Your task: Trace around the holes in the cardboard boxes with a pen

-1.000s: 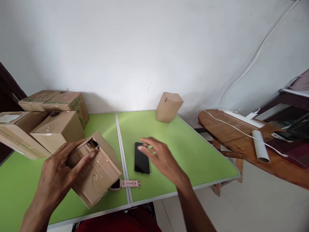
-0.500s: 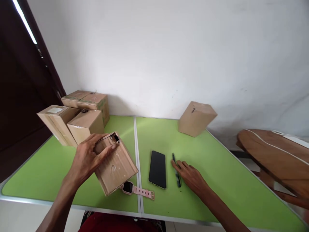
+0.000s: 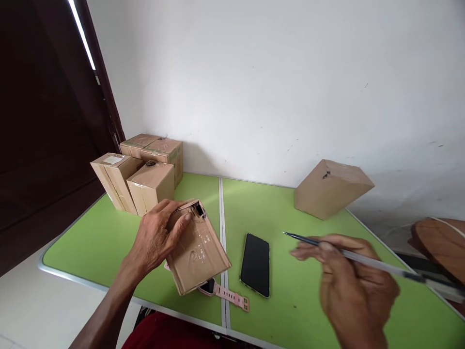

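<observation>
My left hand (image 3: 156, 237) grips a small brown cardboard box (image 3: 199, 257) by its upper left side, thumb on its taped face. The box is tilted, and a dark hole shows at its top corner. My right hand (image 3: 348, 286) is raised over the table's right half, fingers closed around a slim pen (image 3: 366, 260) whose thin tip points left. Motion blurs this hand and the pen's rear end. Between the hands a black phone (image 3: 255, 265) lies flat. A smartwatch with a pink strap (image 3: 232, 296) lies partly hidden under the box.
Several cardboard boxes (image 3: 154, 182) stand close together at the table's back left. Another cardboard box (image 3: 332, 189) leans at the back right. The green folding table (image 3: 109, 242) has a pale seam down its middle. A brown wooden surface (image 3: 439, 247) lies beyond its right edge.
My right hand has picked the pen up off the table and lifted it, moving right and nearer the camera. My left hand still holds the box. The whole view has shifted.
</observation>
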Tool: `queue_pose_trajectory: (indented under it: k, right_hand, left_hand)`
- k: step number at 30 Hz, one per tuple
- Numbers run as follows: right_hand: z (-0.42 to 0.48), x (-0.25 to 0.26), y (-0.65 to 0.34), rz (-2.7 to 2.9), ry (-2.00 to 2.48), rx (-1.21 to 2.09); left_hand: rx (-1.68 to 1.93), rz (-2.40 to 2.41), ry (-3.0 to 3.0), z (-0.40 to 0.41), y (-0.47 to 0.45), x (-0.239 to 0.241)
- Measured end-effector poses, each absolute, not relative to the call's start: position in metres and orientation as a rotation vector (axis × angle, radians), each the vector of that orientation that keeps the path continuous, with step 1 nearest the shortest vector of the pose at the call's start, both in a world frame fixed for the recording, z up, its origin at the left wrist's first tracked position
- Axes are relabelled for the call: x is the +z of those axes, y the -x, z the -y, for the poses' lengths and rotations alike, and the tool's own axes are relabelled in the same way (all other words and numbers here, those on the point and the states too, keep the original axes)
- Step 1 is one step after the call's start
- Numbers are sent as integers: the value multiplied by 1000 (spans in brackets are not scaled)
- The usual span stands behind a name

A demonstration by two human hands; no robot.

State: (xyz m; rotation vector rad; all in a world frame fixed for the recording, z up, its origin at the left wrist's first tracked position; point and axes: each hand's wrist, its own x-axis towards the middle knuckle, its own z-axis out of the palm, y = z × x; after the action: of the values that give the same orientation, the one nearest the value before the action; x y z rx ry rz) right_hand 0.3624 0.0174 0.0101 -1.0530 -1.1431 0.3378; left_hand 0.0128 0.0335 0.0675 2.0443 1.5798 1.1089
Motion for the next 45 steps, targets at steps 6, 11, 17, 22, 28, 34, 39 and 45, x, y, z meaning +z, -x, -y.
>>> queue_pose_trajectory:
  k: [6, 11, 17, 22, 28, 34, 39, 45]
  right_hand:
    - [-5, 40, -222, 1344, 757, 612]
    - [-14, 26, -201, 1355, 811, 577]
    - [-17, 21, -204, 1380, 824, 516]
    - [-15, 31, -203, 1475, 853, 392]
    - [-15, 33, -206, 1544, 809, 368]
    - [-13, 32, -217, 1569, 831, 404]
    - [-10, 33, -220, 1488, 879, 444]
    - [-7, 28, -220, 1414, 912, 455]
  left_hand:
    - [1102, -1542, -2062, -29, -14, 67]
    - [1097, -1553, -2042, -28, -13, 65]
    - [1106, -1538, -2085, -28, -17, 62]
    - [1121, -1551, -2098, -27, -18, 59]
    - [1136, -1558, -2071, -25, -17, 59]
    - [1159, -1562, -2055, -25, -16, 57]
    - [1143, -1605, -2027, -23, -16, 58]
    - [1157, -1613, -2035, -23, -15, 60]
